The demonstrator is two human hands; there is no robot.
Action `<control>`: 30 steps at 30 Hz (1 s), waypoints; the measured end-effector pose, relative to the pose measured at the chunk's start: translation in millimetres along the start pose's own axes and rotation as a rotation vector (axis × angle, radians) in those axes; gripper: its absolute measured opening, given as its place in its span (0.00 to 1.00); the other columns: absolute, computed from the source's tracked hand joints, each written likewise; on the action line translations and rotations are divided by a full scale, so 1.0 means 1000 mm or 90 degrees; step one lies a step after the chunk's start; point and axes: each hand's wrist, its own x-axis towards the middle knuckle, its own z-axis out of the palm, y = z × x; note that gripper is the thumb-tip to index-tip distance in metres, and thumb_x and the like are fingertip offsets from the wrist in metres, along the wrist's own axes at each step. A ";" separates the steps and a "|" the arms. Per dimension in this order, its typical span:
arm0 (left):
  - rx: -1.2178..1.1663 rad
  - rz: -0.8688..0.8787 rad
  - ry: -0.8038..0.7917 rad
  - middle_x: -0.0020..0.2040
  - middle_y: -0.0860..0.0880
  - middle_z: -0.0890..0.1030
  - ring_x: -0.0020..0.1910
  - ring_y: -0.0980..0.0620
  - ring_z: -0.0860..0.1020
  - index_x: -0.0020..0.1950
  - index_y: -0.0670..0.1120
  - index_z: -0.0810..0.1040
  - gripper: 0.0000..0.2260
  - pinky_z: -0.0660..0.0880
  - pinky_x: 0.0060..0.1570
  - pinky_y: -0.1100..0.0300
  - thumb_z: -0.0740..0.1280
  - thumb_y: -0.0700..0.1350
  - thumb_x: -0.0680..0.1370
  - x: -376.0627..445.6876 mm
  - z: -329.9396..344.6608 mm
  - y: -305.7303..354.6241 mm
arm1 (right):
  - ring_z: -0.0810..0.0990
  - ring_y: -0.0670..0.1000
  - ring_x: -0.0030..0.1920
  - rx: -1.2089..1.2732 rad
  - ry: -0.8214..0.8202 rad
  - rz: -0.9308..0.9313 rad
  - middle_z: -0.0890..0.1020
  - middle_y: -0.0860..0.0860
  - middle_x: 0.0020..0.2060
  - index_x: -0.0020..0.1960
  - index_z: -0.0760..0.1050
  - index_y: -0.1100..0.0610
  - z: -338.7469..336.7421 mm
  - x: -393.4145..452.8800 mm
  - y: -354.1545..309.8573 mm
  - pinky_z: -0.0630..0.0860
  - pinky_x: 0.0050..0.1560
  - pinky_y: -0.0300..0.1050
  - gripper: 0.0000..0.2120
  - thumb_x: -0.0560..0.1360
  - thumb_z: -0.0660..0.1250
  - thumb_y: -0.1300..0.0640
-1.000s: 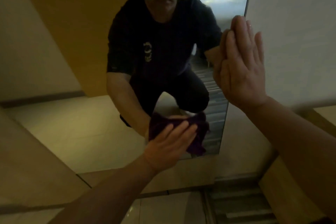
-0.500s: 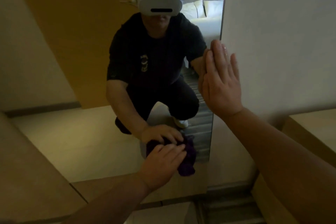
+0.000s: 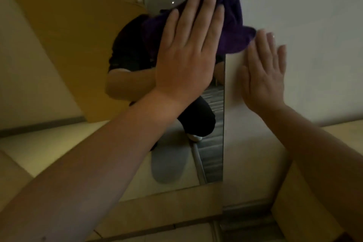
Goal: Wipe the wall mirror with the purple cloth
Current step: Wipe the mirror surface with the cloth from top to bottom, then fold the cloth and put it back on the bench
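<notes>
The wall mirror (image 3: 82, 49) fills the left and middle of the head view; its right edge runs down beside the white wall. My left hand (image 3: 188, 51) lies flat, fingers spread, pressing the purple cloth (image 3: 233, 25) against the upper part of the glass near that right edge. The cloth bunches above and to the right of my fingers and spills a little over the mirror's edge. My right hand (image 3: 265, 76) rests flat on the white wall just right of the mirror, holding nothing, its fingertips close to the cloth's lower corner.
The white wall (image 3: 314, 25) stands to the right of the mirror. A low wooden ledge (image 3: 294, 202) sits at the lower right beneath my right arm. The glass reflects a crouching person in dark clothes, a wooden door and a pale floor.
My left hand has swept the cloth from the mirror's lower part up to its upper part near the right edge. My right hand has stayed flat on the wall.
</notes>
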 end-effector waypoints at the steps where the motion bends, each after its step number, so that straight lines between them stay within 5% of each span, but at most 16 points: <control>1: -0.001 0.020 -0.007 0.74 0.42 0.68 0.74 0.41 0.66 0.75 0.42 0.68 0.19 0.65 0.70 0.43 0.53 0.42 0.85 -0.016 0.004 0.006 | 0.56 0.64 0.78 -0.009 0.013 -0.020 0.61 0.65 0.76 0.78 0.59 0.63 0.005 -0.002 0.004 0.49 0.76 0.64 0.25 0.86 0.50 0.51; 5: -0.026 0.154 -0.105 0.75 0.42 0.66 0.75 0.41 0.64 0.76 0.42 0.66 0.20 0.62 0.72 0.44 0.53 0.43 0.84 -0.128 0.016 0.045 | 0.54 0.60 0.76 -0.042 0.062 -0.078 0.64 0.67 0.74 0.77 0.59 0.63 0.017 -0.010 0.016 0.51 0.74 0.66 0.28 0.82 0.64 0.56; 10: -0.059 0.309 -0.327 0.77 0.45 0.63 0.77 0.44 0.61 0.76 0.42 0.67 0.21 0.57 0.74 0.49 0.52 0.41 0.82 -0.287 0.027 0.098 | 0.59 0.66 0.75 -0.052 0.090 -0.075 0.67 0.68 0.72 0.76 0.59 0.63 0.022 -0.021 0.018 0.50 0.73 0.65 0.24 0.83 0.61 0.60; 16: -0.068 0.480 -0.643 0.74 0.47 0.70 0.75 0.44 0.59 0.71 0.43 0.74 0.24 0.41 0.77 0.49 0.54 0.45 0.76 -0.370 0.021 0.112 | 0.61 0.69 0.72 -0.052 0.085 -0.064 0.67 0.70 0.71 0.75 0.60 0.65 0.025 -0.029 0.017 0.52 0.73 0.67 0.22 0.83 0.57 0.59; 23: -0.194 0.468 -0.816 0.64 0.52 0.80 0.63 0.53 0.77 0.63 0.51 0.81 0.24 0.59 0.68 0.54 0.53 0.53 0.75 -0.351 0.007 0.097 | 0.58 0.68 0.75 -0.043 0.022 -0.043 0.63 0.67 0.75 0.78 0.56 0.63 0.017 -0.028 0.014 0.51 0.74 0.66 0.24 0.85 0.53 0.55; 30: -0.305 0.309 -0.739 0.57 0.52 0.81 0.53 0.51 0.79 0.62 0.50 0.77 0.20 0.77 0.51 0.59 0.54 0.49 0.74 -0.317 -0.032 0.051 | 0.50 0.63 0.79 -0.056 -0.146 0.029 0.55 0.61 0.79 0.80 0.52 0.61 -0.011 -0.026 -0.001 0.48 0.77 0.64 0.26 0.85 0.53 0.53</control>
